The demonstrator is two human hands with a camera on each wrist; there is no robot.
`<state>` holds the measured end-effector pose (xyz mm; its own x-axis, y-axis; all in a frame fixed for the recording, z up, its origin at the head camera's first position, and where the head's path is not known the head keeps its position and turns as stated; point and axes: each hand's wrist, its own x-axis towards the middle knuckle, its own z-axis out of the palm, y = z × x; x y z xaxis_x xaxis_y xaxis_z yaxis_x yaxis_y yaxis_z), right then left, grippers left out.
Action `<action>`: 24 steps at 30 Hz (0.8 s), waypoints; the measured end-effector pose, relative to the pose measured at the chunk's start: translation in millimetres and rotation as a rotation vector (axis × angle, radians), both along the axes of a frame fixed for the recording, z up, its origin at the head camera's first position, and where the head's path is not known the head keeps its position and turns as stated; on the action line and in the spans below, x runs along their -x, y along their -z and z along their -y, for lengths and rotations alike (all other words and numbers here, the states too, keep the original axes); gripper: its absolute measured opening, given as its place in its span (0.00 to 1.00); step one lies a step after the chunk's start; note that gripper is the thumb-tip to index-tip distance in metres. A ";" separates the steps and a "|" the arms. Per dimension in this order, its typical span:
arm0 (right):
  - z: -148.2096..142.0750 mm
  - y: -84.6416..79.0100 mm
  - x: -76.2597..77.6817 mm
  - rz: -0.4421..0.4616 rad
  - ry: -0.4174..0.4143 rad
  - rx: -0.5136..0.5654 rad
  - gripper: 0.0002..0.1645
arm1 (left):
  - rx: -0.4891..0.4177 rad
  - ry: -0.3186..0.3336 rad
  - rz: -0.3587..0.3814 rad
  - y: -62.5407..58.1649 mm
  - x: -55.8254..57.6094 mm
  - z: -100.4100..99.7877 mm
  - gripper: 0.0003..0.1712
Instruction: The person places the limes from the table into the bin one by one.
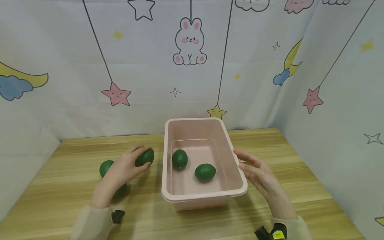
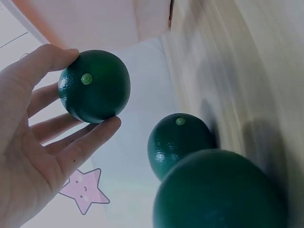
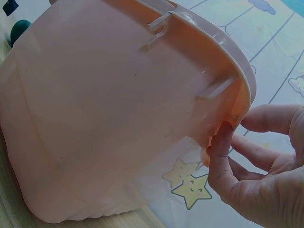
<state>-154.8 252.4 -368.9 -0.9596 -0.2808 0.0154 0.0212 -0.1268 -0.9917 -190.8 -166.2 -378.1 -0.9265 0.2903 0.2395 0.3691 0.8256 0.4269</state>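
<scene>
Left hand (image 1: 128,166) grips a green fruit (image 1: 145,157); from here, its wrist partly hides two others (image 1: 106,167). Right hand (image 1: 260,175) pinches the pink bin's rim (image 1: 198,197).

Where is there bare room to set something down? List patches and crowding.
Free: wooden table right of the right hand, and in front of the pink bin; inside it, beyond two green fruits. Crowded: left of the bin, where the left hand holds a third fruit and two more lie nearby.

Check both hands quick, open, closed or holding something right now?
Left hand: closed, holding a green fruit.
Right hand: touching the pink bin at its rim; gripping or not can't be told.
</scene>
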 end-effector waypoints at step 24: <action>-1.1 0.7 -1.5 -0.025 -0.014 0.009 0.26 | 0.026 0.051 -0.095 -26.3 6.5 -3.1 0.32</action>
<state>-153.3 253.5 -369.6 -0.9549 -0.2940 0.0414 -0.0013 -0.1353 -0.9908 -197.4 -163.1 -351.8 -0.8839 0.3436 0.3173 0.4485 0.8151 0.3667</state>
